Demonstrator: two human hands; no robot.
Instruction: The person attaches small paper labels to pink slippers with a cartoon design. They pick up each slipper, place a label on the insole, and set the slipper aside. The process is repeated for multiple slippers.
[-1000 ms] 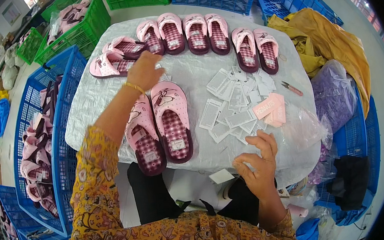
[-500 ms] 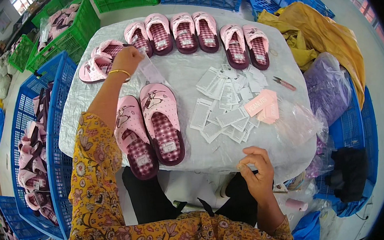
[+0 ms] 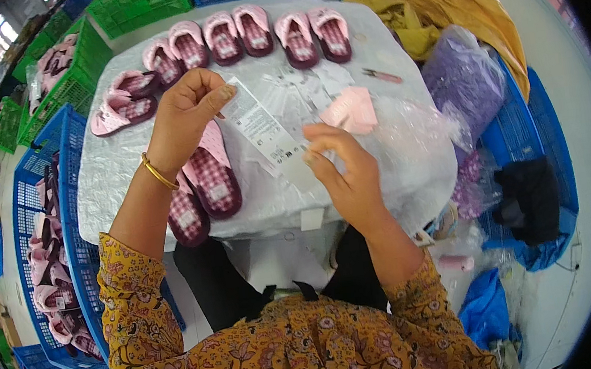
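Observation:
My left hand (image 3: 189,116) pinches the upper end of a long white printed label (image 3: 260,130), held above the table. At the label's lower end the fingers of my right hand (image 3: 349,175) are closed against its edge. Partly behind my left hand lies a pair of pink slippers (image 3: 214,183) with checked insoles and dark soles. More white paper tags (image 3: 292,94) lie loose beyond the label, partly covered by it. Beside them sits a small stack of pink cards (image 3: 352,109).
Several more slippers (image 3: 221,40) line the table's far edge, with others (image 3: 119,111) at the left. Thread snips (image 3: 383,75) and clear plastic (image 3: 413,127) lie at the right. Blue crates (image 3: 82,231) flank the table (image 3: 119,204); purple bags (image 3: 462,78) sit at the right.
My left hand has come back from the far slippers and now holds the label. My right hand has risen to the label's lower end. The view has shifted.

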